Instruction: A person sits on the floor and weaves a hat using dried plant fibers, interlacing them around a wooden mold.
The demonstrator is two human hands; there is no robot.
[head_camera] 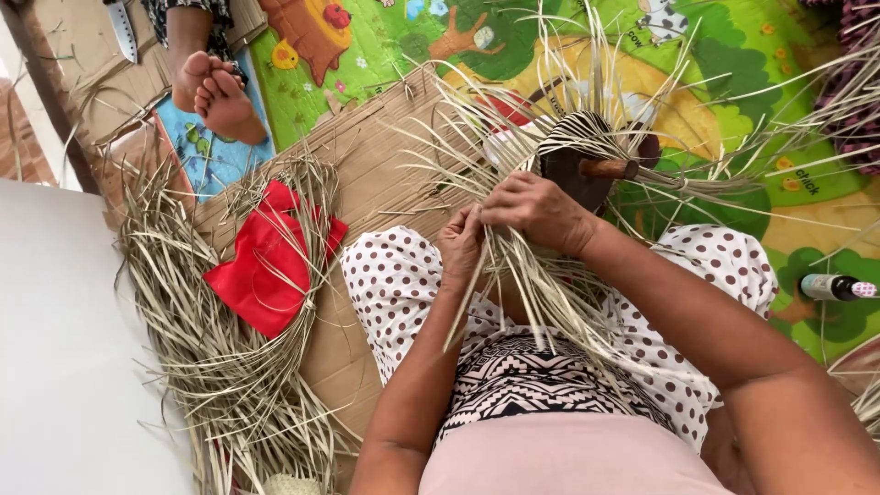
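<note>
Surroundings: a pile of dry straw (220, 367) is heaped on cardboard sheeting (367, 174) at the person's left, with a red cloth (266, 266) laid on it. Another person's bare feet (215, 92) and a knife (121, 27) are seen at the far corner; a small bottle (834, 287) lies at the right on the coloured play mat (733, 55).

Room: loose strands fan out on all sides, crowding the hands; a white surface (64, 348) borders the left.

Item: a part-woven straw piece (577, 137), pale, ribbed, domed over a dark form, is held above the lap. The left hand (461, 243) and right hand (536, 213) are close together, both pinched on its strands (513, 275).
</note>
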